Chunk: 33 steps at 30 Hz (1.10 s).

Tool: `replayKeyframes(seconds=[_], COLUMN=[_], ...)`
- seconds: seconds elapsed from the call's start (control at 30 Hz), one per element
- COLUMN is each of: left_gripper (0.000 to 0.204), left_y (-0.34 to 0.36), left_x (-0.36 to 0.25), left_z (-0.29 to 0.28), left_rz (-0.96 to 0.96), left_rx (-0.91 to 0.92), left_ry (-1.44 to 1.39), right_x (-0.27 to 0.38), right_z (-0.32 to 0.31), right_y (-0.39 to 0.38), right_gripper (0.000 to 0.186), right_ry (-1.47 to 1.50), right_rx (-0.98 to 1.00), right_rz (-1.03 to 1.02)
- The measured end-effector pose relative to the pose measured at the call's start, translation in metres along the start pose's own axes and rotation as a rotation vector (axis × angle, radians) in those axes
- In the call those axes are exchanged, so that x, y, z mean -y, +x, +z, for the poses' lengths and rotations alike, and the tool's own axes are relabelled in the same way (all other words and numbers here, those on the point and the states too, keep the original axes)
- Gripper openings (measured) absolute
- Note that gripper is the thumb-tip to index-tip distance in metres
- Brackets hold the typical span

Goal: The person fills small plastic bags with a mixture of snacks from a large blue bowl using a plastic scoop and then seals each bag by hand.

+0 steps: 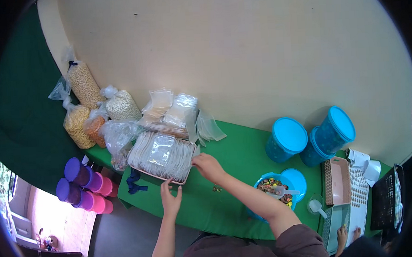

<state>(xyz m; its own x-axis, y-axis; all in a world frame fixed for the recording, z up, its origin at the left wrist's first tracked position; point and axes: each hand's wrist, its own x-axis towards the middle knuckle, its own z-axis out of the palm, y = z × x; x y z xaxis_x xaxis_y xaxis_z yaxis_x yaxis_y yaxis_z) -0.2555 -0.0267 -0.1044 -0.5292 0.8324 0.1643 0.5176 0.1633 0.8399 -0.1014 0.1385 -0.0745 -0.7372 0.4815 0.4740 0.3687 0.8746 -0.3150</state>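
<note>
A shallow tray [164, 178] on the green table is packed with a row of clear plastic bags [144, 152], with a flat, shiny bag [161, 148] lying on top. My left hand [171, 201] is at the tray's near edge, fingers apart, fingertips by the rim. My right hand [208, 168] is at the tray's right end, its fingers pinched on the edge of a clear plastic bag. Close to my right forearm, a blue tub [253, 209] holds a colourful mix of small pieces with a clear scoop [278, 191] in it. A few loose pieces [217, 189] lie on the cloth.
Stacked empty bags [179, 112] and knotted sacks of snacks [83, 86] stand behind. Blue lidded tubs [287, 140] are at the back right, a blue lid [294, 182] beside the open tub. Purple-and-pink containers [85, 183] stand left. Another person's hand [342, 236] is lower right, by baskets [338, 181].
</note>
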Motion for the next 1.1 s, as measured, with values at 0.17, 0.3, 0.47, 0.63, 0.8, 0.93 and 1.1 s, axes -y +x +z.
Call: replayKeyframes(seconds=[0.17,0.3,0.47,0.63,0.8,0.93,1.1], left_gripper=[0.066,0.056,0.021,0.014,0.018,0.025,0.026], left_y=[0.009,0.004,-0.035,-0.073,-0.118,-0.136,-0.144], left_x=[-0.079,-0.136,-0.190,-0.231,-0.248,-0.258,-0.268], left_z=[-0.002,0.015,0.060,0.099,0.134,0.148,0.159], left_rz=[0.230,0.121,0.020,0.117,0.358,0.595,0.658], left_rx=[-0.027,0.510,0.671,0.703,0.725,0.669,0.617], left_ry=[-0.156,-0.715,-0.718,-0.726,-0.574,-0.486,-0.475], right_x=[0.023,0.042,0.078,0.107,0.126,0.124,0.120], right_z=[-0.092,-0.139,-0.191,-0.224,-0.234,-0.238,-0.246], right_y=[-0.028,-0.086,-0.158,-0.233,-0.273,-0.285,-0.294], right_gripper=[0.011,0.015,0.019,0.019,0.022,0.021,0.021], right_ry=[0.671,0.847,0.697,0.820,0.846,0.829,1.121], right_rx=[-0.173,-0.284,-0.658,-0.950,-0.712,-0.781,-0.890], right_rz=[0.438,0.578,0.713,0.850,1.005,1.077,0.976])
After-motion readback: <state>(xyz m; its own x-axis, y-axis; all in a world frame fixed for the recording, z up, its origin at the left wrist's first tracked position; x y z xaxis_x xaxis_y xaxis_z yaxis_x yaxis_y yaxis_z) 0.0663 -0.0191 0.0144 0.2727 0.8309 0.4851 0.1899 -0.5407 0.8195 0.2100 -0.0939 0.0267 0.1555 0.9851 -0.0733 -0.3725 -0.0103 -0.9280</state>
